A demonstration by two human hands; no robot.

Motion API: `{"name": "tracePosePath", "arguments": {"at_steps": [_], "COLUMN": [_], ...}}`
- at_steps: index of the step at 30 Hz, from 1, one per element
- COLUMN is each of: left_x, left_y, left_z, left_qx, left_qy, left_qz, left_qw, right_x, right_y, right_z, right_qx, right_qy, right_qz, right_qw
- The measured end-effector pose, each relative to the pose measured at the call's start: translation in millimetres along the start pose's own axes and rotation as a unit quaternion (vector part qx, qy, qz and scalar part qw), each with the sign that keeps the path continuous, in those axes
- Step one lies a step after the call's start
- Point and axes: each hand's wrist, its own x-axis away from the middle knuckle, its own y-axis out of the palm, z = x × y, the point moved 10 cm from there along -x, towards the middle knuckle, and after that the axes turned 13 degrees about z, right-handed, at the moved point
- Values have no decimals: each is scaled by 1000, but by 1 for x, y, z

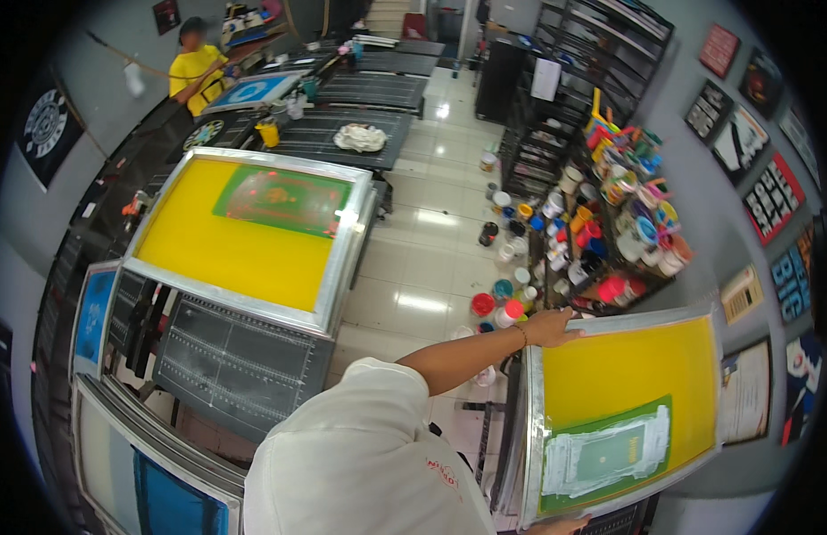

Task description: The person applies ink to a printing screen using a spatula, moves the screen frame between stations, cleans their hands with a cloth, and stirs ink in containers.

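Note:
A silkscreen frame (629, 392) with yellow mesh and metal edges lies at the right, over a dark board. Its green stencil area (656, 419) is partly covered with whitish ink or tape, which I cannot tell apart. My left hand (552, 328) is closed on the frame's far left corner, arm stretched out from a white sleeve. At the near edge, my right hand (561, 526) holds the same frame; the picture's lower rim cuts most of it off.
Another yellow silkscreen frame (239, 236) sits above a black printing board (239, 357) at the left. Ink tubs (556, 232) crowd a rack and the floor. A person in yellow (198, 71) works at the far left. Stacked frames (155, 455) stand at the near left.

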Motion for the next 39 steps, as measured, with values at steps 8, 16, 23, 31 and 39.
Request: {"name": "tracePosePath", "arguments": {"at_steps": [8, 16, 23, 31, 39], "left_x": [141, 398, 491, 467, 444], "left_y": [-380, -507, -422, -360, -333], "left_z": [-47, -86, -93, -123, -142], "left_qx": [-96, -47, -57, -55, -149], "left_qy": [-122, -325, -412, -558, -537], "left_qz": [347, 601, 762, 749, 773], "left_qw": [925, 729, 496, 353, 303], "right_x": [136, 414, 695, 874, 904], "right_y": [200, 445, 526, 538, 546], "right_z": [-155, -296, -337, -335, -324], "right_qx": [-264, -161, -71, -56, -48], "right_qy": [71, -117, -383, -492, -471], "right_qz": [-307, -649, -764, -796, -833], "right_qw": [911, 735, 515, 349, 286]}}
